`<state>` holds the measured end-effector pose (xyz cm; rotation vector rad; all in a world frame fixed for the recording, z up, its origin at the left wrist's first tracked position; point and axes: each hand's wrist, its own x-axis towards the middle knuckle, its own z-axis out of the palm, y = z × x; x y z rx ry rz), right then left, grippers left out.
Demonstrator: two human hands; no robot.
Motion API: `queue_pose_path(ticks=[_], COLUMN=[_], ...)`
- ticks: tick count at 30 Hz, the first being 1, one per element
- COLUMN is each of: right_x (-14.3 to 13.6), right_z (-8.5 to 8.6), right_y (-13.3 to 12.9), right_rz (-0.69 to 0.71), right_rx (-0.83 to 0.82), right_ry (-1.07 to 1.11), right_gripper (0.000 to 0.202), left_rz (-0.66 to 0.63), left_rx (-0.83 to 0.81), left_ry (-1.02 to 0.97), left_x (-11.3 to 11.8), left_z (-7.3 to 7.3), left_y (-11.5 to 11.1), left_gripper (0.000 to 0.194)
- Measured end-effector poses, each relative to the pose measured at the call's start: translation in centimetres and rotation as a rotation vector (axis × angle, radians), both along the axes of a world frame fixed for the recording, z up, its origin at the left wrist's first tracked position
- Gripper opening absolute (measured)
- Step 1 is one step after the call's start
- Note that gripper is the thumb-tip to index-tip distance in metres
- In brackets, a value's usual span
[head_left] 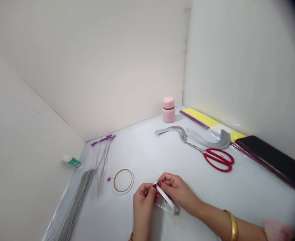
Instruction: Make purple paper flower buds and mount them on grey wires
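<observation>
Near the front middle of the table, my left hand (pixel 144 197) and my right hand (pixel 176 190) meet fingertip to fingertip. Both are closed in a pinch on a narrow white strip (pixel 165 196). The strip bends into a loop that hangs down between the hands, and its lower part looks shiny. What lies right under the fingertips is hidden. Left of my left hand a roll of thin double-sided tape (pixel 114 184) lies flat. Beyond it is a single small purple piece (pixel 108 179).
Purple-tipped wire stems (pixel 103 160) and a bundle of grey wires (pixel 83 192) lie left, by a green-and-white tube (pixel 73 162). Red-handled scissors (pixel 219 160), curled grey strips (pixel 180 129), a pink jar (pixel 169 110), yellow sheets (pixel 199 117) and a black phone (pixel 270 159) are farther right.
</observation>
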<state>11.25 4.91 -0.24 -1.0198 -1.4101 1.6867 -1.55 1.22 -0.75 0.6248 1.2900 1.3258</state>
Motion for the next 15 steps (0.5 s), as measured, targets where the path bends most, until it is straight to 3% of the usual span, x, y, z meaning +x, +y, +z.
queue_pose_path(ticks=[3,7,9,12,15], right_x=[0.7,1.4,1.6,2.1,2.3], right_z=[0.3,0.7,1.0,1.5,1.8], right_y=[0.3,0.1,0.0,0.4,1.1], right_rz=[0.034,0.172,0.14,-0.093,-0.199], right_rx=[0.114,0.489,0.567,0.252,-0.058], right_ry=[-0.023,-0.08,-0.044,0.143,0.253], right_gripper=[0.015,0.017,0.018,0.01,0.022], left_rz=[0.027,0.021,0.047,0.115,0.144], left_rx=[-0.017,-0.021,-0.024,-0.044,-0.043], left_ry=[-0.059,-0.12,-0.108,-0.07,-0.033], left_x=[-0.3,-0.5,-0.8,-1.3,-1.5], left_z=[0.0,0.1,0.1,0.0,-0.1], left_y=[0.0,-0.1,0.0,0.2,0.3], left_gripper=[0.02,0.022,0.022,0.018,0.016])
